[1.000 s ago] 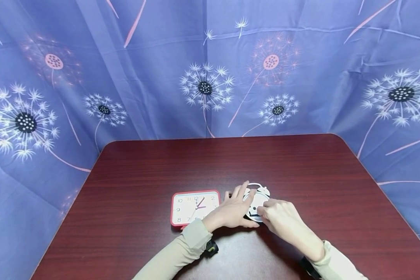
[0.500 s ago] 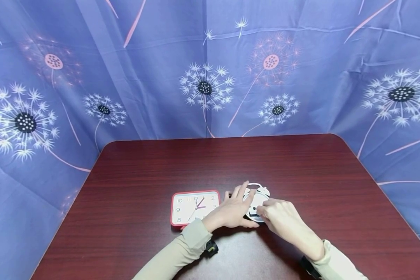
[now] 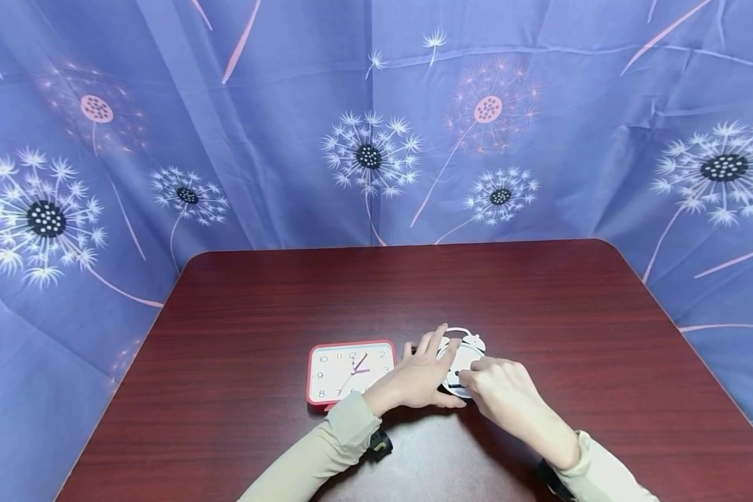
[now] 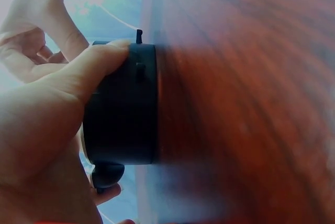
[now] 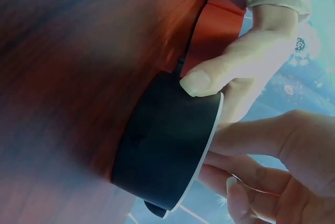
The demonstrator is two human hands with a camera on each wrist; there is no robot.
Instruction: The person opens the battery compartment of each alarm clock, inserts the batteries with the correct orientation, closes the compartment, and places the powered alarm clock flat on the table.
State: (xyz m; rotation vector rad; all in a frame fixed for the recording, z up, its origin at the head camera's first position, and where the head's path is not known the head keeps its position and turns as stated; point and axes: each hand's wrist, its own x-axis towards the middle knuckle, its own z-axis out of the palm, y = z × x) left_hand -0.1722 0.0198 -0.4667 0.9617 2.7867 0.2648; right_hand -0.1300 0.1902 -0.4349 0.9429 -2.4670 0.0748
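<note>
A twin-bell alarm clock [image 3: 464, 357] lies flat on the table, its bells and white handle toward the far side. Its upper round side is pale with dark marks, and its side wall looks dark in both wrist views. My left hand [image 3: 419, 373] grips the clock from the left, thumb [image 4: 99, 59] along the near wall and fingers spread over the far part. Over the clock's right half is my right hand [image 3: 508, 394] with curled fingers. In the right wrist view the fingers [image 5: 251, 137] reach the pale rim; their tips are hidden, so I cannot tell what they pinch.
A red rectangular clock [image 3: 351, 376] with a white dial stands just left of the alarm clock, close to my left forearm. The dark red wooden table [image 3: 389, 293] ends at a blue curtain [image 3: 276, 139] with dandelion prints behind and at both sides.
Both hands and both clocks keep nearly the same places. The right hand's fingers have shifted very slightly left over the alarm clock.
</note>
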